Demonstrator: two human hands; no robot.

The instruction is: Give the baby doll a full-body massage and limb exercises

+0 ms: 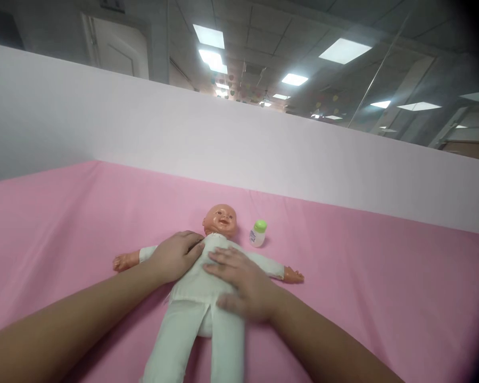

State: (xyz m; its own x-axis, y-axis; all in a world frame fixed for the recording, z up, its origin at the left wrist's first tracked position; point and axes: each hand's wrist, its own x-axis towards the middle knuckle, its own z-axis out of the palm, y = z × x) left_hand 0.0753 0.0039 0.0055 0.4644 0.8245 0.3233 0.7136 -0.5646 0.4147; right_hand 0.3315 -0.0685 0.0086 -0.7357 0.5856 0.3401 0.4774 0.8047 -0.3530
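My left hand (174, 259) lay spread flat on the doll's (201, 298) shoulder and my right hand (245, 284) lay open across its belly, the doll on its back on the pink sheet (64, 234). A sideways push could have knocked over the small bottle (257, 233) standing just beside its head. A white partition (263, 149) rose behind, ceiling lights (344, 50) above.

Both forearms are bare to the frame edge, no sleeves or jewellery.
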